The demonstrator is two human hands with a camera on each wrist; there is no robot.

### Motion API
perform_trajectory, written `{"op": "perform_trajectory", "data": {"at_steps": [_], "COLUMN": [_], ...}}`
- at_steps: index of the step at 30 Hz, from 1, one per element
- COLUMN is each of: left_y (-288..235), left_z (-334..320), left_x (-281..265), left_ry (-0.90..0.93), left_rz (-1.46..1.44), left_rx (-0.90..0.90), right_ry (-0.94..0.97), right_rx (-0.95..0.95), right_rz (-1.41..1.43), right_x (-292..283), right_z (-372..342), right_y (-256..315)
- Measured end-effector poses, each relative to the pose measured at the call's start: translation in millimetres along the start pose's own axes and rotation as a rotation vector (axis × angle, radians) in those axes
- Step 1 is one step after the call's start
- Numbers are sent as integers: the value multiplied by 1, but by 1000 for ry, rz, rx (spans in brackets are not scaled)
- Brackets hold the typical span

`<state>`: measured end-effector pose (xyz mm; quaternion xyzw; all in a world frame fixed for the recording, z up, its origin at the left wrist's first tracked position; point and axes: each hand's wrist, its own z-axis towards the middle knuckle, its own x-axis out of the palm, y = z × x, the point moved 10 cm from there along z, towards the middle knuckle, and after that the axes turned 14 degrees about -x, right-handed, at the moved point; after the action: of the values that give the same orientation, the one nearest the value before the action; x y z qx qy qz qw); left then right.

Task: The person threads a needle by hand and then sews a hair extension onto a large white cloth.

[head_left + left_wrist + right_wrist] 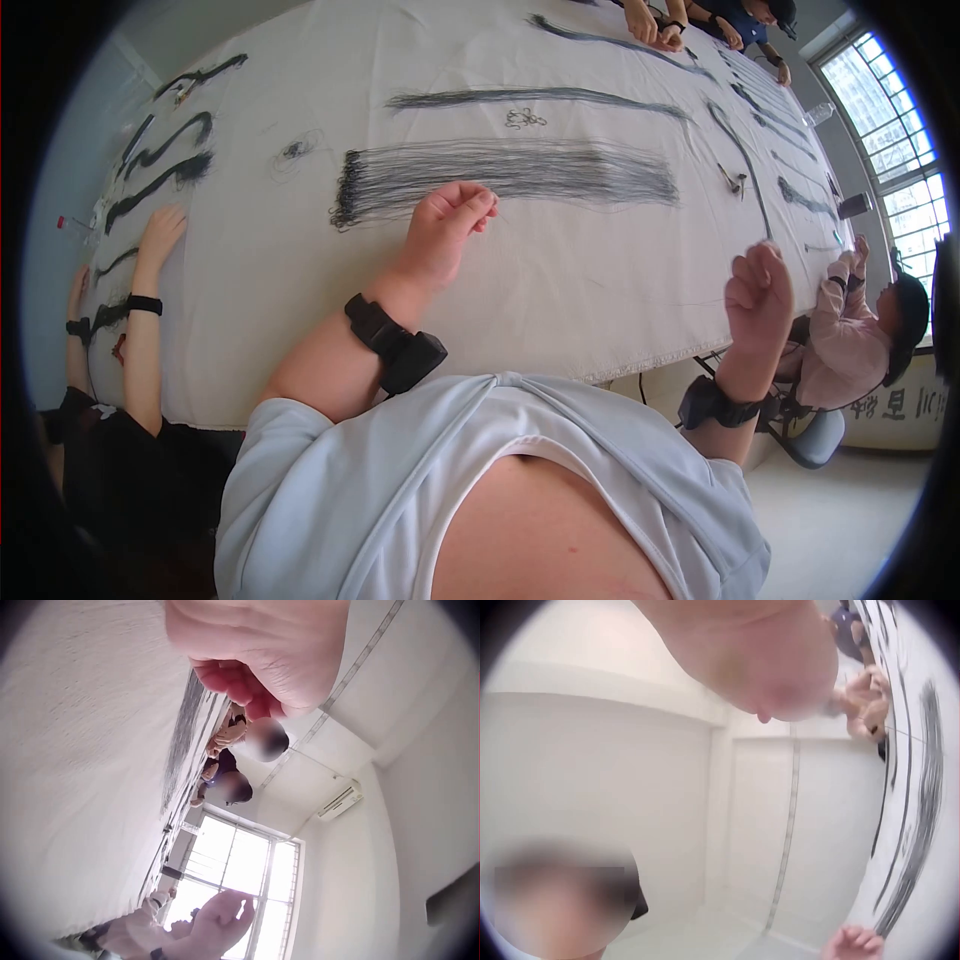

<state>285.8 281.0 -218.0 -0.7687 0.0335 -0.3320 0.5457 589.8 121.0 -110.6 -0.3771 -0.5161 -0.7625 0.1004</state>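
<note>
Over the near part of the white-covered table, my left hand (450, 225) is raised with its fingers curled and the thumb laid against the index finger. It overlaps the near edge of a wide spread of long dark hair-like strands (520, 172). Off to the right, by the table's near edge, my right hand (758, 295) is held up with curled fingers, its thumb and index tips close together. I cannot tell whether a fine strand is pinched in either hand. In the left wrist view, my left hand (262, 652) fills the top, and my right hand (221, 922) shows below.
A narrower dark bundle (540, 97) lies beyond the spread, with a small loose coil (525, 118) between them. A loose tangle (293, 150) lies to the left, metal clips (733, 180) to the right. Other people work around the table; a seated person (850, 335) is at right.
</note>
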Motion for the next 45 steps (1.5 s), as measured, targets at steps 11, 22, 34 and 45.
{"op": "perform_trajectory", "data": {"at_steps": [11, 22, 34, 45], "left_y": [-10, -9, -12, -53], "left_z": [-5, -5, -7, -38], "left_x": [1, -4, 1, 58], "left_ry": [-51, -83, -50, -4], "left_rz": [184, 153, 203, 1060], "left_rx": [43, 38, 55, 715], "right_ry": [484, 484, 566, 680], "right_rx": [95, 113, 69, 206], "right_rz": [-719, -668, -828, -893], "right_x": [87, 73, 80, 79], "right_z": [24, 30, 26, 12], "right_y": [-189, -187, -186, -204]}}
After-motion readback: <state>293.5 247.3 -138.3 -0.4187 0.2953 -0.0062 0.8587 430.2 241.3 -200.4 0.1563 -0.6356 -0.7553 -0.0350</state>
